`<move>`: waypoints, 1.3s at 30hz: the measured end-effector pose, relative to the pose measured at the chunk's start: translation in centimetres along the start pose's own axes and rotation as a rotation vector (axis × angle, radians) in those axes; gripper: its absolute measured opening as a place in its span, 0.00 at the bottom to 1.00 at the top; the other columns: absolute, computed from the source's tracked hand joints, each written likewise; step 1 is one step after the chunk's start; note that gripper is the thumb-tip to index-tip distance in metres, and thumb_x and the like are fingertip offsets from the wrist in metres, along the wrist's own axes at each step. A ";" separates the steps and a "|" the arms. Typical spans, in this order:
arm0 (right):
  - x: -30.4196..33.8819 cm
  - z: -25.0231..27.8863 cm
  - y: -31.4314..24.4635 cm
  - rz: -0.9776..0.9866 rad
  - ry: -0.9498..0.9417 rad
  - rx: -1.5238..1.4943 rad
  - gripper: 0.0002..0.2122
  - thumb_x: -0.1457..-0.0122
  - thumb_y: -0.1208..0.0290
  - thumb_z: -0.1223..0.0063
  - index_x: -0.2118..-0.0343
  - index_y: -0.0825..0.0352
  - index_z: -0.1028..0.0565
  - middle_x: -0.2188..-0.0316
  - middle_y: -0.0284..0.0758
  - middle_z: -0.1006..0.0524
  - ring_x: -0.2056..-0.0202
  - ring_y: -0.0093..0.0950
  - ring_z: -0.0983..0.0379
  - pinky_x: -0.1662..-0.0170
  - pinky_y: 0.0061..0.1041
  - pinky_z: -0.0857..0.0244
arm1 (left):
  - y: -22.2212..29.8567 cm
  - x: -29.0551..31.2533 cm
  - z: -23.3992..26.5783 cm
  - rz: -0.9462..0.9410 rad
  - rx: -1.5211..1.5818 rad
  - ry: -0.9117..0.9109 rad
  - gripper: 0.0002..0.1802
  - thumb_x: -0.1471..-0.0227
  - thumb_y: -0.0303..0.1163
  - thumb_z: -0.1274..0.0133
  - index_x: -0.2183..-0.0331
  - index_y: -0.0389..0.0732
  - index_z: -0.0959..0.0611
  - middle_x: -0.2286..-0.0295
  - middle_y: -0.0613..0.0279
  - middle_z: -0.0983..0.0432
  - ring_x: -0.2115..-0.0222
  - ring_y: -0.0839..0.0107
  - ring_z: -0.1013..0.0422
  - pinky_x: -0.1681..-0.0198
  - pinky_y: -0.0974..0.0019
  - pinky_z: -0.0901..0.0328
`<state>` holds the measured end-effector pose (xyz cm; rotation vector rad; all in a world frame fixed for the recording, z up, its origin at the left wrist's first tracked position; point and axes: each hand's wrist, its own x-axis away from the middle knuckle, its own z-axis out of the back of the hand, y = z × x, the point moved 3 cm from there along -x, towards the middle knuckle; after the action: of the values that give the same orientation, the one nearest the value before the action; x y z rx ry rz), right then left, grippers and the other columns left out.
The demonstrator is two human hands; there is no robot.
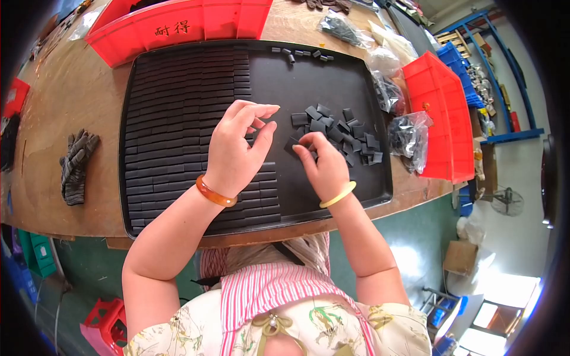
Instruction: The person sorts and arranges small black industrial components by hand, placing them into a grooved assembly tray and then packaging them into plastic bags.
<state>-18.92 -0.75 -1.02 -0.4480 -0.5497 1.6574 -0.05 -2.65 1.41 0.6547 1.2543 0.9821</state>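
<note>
A large black tray (332, 190) lies on the table. Rows of flat black rectangular pieces (172, 118) fill its left side, packed edge to edge. To the right is a loose heap of the same pieces (338, 130). My right hand (325, 166) is at the heap's near left edge, thumb and index finger pinching one black piece (290, 144). Over the right ends of the rows hovers my left hand (234, 142), its thumb and index finger apart and the other fingers curled. Part of the rows is hidden beneath it.
Several short black pieces (301, 53) lie at the tray's far edge. Behind it stands a red bin (184, 26); another red bin (439, 118) is at the right, beside clear plastic bags (409, 139). A grey glove (77, 166) rests on the wooden table (41, 130).
</note>
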 end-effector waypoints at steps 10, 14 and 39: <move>-1.2 -0.6 -0.2 0.089 0.093 0.274 0.10 0.44 0.66 0.43 0.66 0.66 0.28 0.67 0.38 0.23 0.70 0.39 0.24 0.69 0.35 0.31 | -1.0 0.0 0.2 -0.054 -0.071 -0.109 0.14 0.54 0.19 0.44 0.62 0.40 0.18 0.66 0.62 0.25 0.70 0.68 0.27 0.67 0.69 0.32; -0.5 2.5 0.4 0.005 0.077 -0.264 0.09 0.45 0.69 0.40 0.69 0.71 0.25 0.75 0.40 0.24 0.74 0.31 0.27 0.68 0.28 0.34 | 1.3 0.0 -1.0 -0.330 -0.254 -0.229 0.20 0.57 0.20 0.42 0.58 0.41 0.18 0.62 0.63 0.24 0.63 0.66 0.28 0.58 0.65 0.31; 0.8 2.3 1.2 -0.443 -0.396 -1.395 0.11 0.36 0.68 0.53 0.56 0.69 0.29 0.72 0.34 0.25 0.80 0.17 0.35 0.83 0.14 0.46 | 0.4 0.7 -0.9 -0.035 -0.072 -0.253 0.12 0.59 0.23 0.35 0.67 0.39 0.15 0.71 0.63 0.24 0.71 0.72 0.28 0.66 0.70 0.32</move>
<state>-21.29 -0.35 0.14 -0.8902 -1.9471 0.7051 -0.98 -1.93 1.18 0.6758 1.0000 0.8819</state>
